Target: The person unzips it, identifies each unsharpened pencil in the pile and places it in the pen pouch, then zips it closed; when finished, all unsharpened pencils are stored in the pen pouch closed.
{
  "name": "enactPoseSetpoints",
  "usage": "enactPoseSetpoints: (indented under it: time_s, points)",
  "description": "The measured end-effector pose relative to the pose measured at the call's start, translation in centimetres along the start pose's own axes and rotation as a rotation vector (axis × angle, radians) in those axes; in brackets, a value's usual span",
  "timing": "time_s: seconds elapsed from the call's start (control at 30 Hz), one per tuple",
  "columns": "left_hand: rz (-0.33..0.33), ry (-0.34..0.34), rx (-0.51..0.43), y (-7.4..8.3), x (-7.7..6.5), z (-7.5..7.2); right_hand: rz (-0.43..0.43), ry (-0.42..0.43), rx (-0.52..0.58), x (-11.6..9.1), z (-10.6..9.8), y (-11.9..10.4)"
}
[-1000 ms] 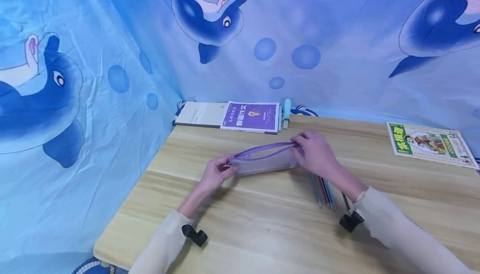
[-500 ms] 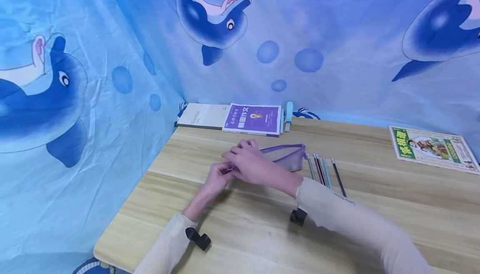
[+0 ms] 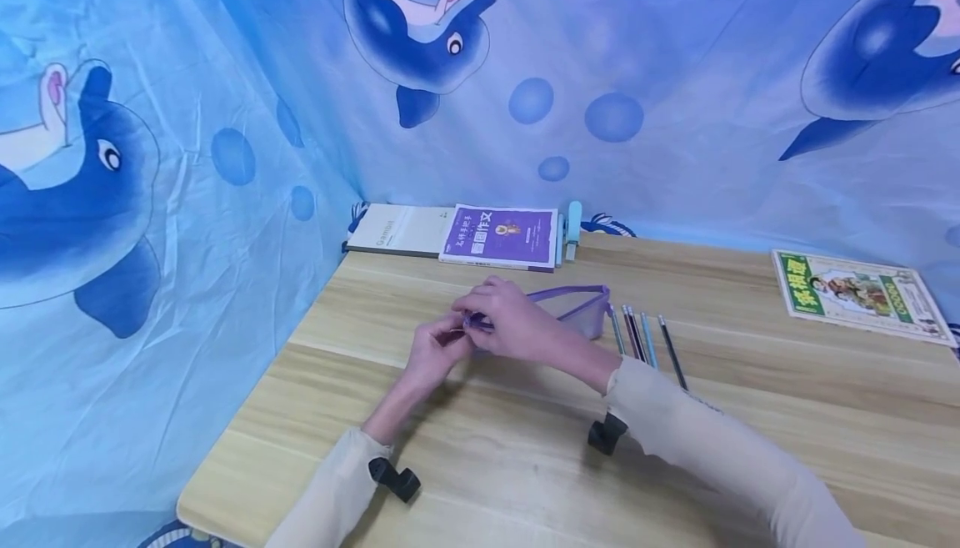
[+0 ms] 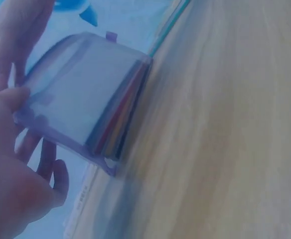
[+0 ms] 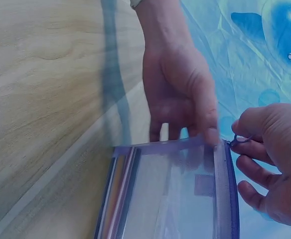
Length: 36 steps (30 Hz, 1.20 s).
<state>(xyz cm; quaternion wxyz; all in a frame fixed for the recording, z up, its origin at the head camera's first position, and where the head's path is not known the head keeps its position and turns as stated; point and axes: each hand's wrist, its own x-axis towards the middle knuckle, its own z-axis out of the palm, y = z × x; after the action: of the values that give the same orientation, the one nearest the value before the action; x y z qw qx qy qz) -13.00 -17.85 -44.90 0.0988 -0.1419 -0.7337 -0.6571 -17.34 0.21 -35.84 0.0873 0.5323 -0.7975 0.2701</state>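
A translucent purple zip pencil case (image 3: 588, 320) stands on the table, its zipped top gaping at the right end. Several pencils (image 4: 116, 112) show through its side near the bottom. My left hand (image 3: 433, 354) grips the case's left end between thumb and fingers. Right beside it, my right hand (image 3: 510, 319) pinches the zipper's pull ring (image 5: 240, 139) at that same end. In the head view the right hand hides much of the case's left half. Several loose pencils (image 3: 636, 335) lie just right of the case, partly covered by the right forearm.
At the back left lie a white notebook (image 3: 401, 227) and a purple book (image 3: 498, 237), with a light-blue object (image 3: 573, 223) beside them. A green-and-white booklet (image 3: 862, 296) lies at the back right. Dolphin-printed blue cloth (image 3: 465, 148) hangs behind the wooden table (image 3: 465, 465).
My right hand has let go of the case's right end and moved left to the zipper pull beside my left hand. The left hand keeps its hold at the left end.
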Motion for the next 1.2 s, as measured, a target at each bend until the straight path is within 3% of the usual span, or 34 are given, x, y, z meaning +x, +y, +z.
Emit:
enactPoseSetpoints:
  time_s: [0.13,0.33,0.43,0.7,1.2]
  points:
    - [0.076,0.012,-0.011,0.3,0.5,0.4,0.016,-0.019,-0.052,-0.5,-0.7,0.3]
    - [0.104,0.006,-0.008,0.2,1.0,0.9,0.043,-0.119,-0.270,-1.1,-1.5,0.6]
    - [0.123,0.003,0.017,0.3,1.2,1.2,0.059,-0.140,-0.318,-1.4,-1.8,0.9]
    - [0.043,0.022,0.092,3.0,0.6,1.2,0.141,-0.168,-0.337,-3.2,-2.9,2.0]
    - [-0.016,0.056,0.185,3.5,0.9,-0.5,0.161,-0.023,-0.344,-10.2,-6.5,5.7]
